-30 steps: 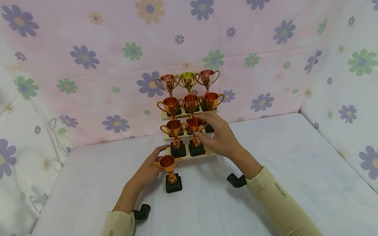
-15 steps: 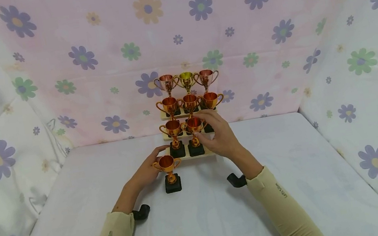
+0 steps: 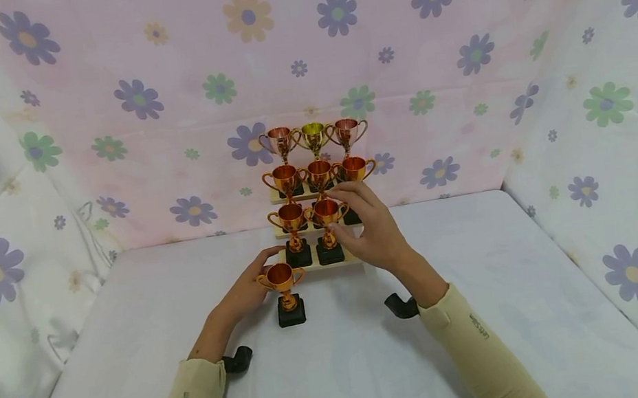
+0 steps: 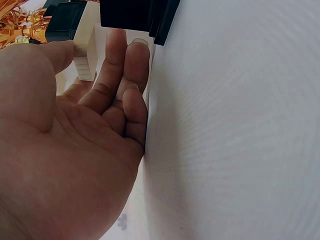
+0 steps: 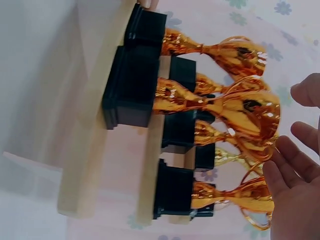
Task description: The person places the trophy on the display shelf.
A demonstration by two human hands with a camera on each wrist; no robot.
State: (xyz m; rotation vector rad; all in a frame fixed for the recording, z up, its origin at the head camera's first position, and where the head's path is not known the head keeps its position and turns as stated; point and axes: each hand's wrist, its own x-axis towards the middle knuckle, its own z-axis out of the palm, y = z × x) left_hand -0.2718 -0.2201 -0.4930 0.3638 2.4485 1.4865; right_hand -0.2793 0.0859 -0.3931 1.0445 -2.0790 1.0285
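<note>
A tiered wooden stand [image 5: 77,185] carries several trophy cups on black bases. My left hand [image 3: 241,295] grips the left end of its lowest step; in the left wrist view the thumb lies on top of the wood [image 4: 85,67] and fingers are below. Around the front-row orange-gold trophy [image 3: 326,213], right of another trophy [image 3: 289,219], my right hand [image 3: 380,234] is held with thumb and fingers spread. In the right wrist view its fingertips [image 5: 281,145] come right at that cup's handle, the thumb apart from the cup.
One more orange-gold trophy [image 3: 281,278] stands upright on the white-covered table [image 3: 335,377], just in front of the stand's left end. Behind the stand hangs a flowered pink cloth [image 3: 172,62]. Black curved pieces [image 3: 401,305] stick out at both wrists.
The view has shifted slightly. Both hands and all the trophies keep their places.
</note>
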